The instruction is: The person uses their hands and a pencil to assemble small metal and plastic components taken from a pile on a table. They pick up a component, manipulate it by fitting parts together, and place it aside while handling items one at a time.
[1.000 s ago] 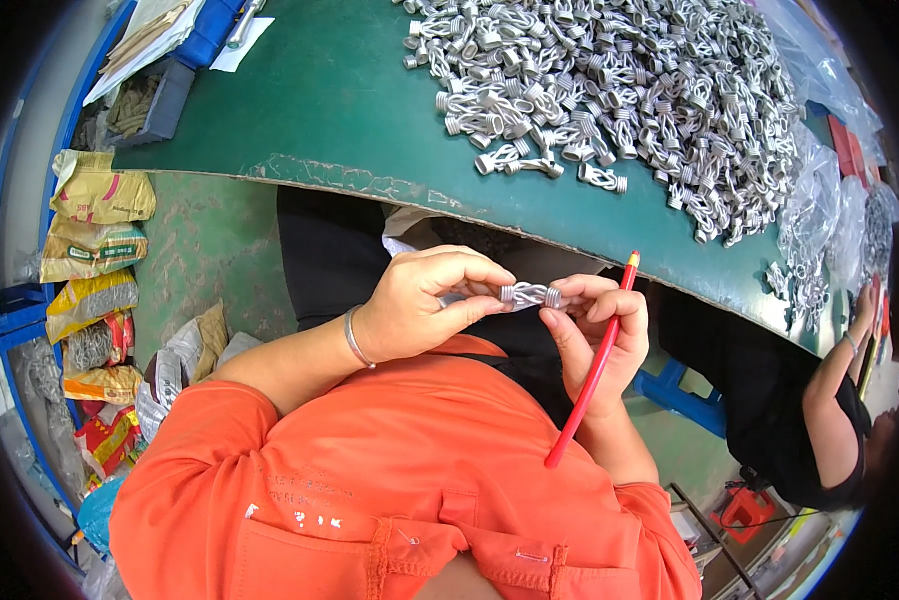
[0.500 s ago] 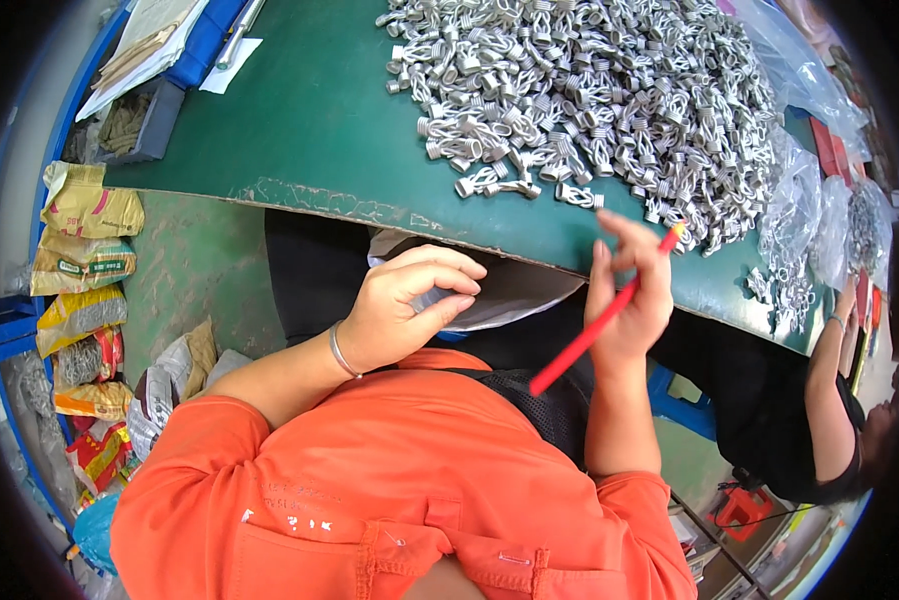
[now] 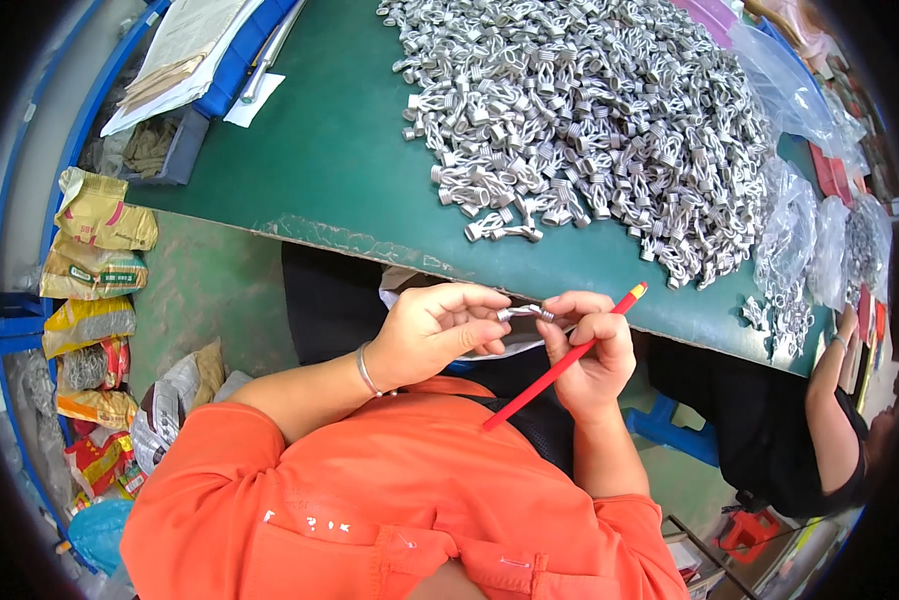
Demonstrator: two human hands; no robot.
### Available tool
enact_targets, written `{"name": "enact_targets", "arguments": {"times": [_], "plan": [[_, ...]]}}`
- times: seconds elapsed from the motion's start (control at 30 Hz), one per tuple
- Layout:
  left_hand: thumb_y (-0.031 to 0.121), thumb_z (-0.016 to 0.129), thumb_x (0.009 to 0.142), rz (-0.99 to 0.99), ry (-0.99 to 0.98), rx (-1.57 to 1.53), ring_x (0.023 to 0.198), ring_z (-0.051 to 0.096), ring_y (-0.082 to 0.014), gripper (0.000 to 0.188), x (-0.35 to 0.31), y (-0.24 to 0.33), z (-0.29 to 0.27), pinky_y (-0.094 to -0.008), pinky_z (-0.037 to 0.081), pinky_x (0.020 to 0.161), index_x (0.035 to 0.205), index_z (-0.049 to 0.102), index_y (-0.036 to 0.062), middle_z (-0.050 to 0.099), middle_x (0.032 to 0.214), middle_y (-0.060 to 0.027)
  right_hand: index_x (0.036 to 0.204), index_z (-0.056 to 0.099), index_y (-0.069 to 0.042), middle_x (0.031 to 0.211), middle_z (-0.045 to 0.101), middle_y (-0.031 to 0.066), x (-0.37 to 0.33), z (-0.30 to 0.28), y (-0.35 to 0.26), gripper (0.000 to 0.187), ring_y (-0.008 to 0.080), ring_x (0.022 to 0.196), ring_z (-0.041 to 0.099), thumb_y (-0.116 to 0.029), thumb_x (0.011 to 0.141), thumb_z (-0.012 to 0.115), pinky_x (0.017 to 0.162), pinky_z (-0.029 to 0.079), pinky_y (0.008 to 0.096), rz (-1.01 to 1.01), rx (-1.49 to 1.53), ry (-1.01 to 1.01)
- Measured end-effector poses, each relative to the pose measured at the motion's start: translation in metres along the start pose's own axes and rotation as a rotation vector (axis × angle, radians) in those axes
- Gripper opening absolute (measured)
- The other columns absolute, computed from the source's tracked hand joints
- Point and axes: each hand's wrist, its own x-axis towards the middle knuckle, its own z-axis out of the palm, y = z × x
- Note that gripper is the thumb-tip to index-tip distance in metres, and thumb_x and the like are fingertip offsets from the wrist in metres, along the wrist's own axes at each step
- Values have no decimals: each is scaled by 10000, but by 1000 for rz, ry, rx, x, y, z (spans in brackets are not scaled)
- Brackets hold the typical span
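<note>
likely steadying a grey ribbed-end fitting [image 3: 522, 313] | my left hand [image 3: 421, 335] and right hand [image 3: 591, 365] pinch its opposite ends | red pencil [image 3: 534, 385] in my right hand | next calls for, i judge, an even grip

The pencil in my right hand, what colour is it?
The pencil is red with a yellow tip, best seen in the head view.

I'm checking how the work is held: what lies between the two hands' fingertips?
In the head view, one small silvery metal piece spans from the left hand to the right hand.
</note>
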Motion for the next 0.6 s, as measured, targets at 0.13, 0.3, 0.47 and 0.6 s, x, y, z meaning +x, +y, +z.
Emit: {"name": "enact_targets", "arguments": {"times": [0.13,0.3,0.47,0.6], "plan": [[-45,589,858,82,16,67,838,657,-192,176,2,-3,-2,-289,555,730,1033,588,-66,624,981,-137,798,422,-17,944,612,199,-3,4,1,282,168,771,640,118,755,665,667,541,262,38,34,-6],[-89,645,796,297,58,107,885,620,-135,220,3,-12,-3,-251,525,786,1008,600,-53,582,991,-92,833,416,-15,982,606,201,-10,3,5,232,161,776,635,56,819,637,673,543,258,247,241,12],[-108,644,784,323,60,131,892,617,-159,229,0,-9,-2,-274,523,797,999,590,-51,591,993,-110,838,409,-36,980,602,186,-13,5,7,251,175,833,630,75,815,633,724,536,271,260,352,23],[-74,703,729,549,29,603,915,613,-210,192,3,-1,-12,-303,498,792,895,631,-8,626,958,-118,783,424,-45,956,623,178,-8,9,8,260,249,889,631,131,780,615,768,526,321,76,302,-11]]}}
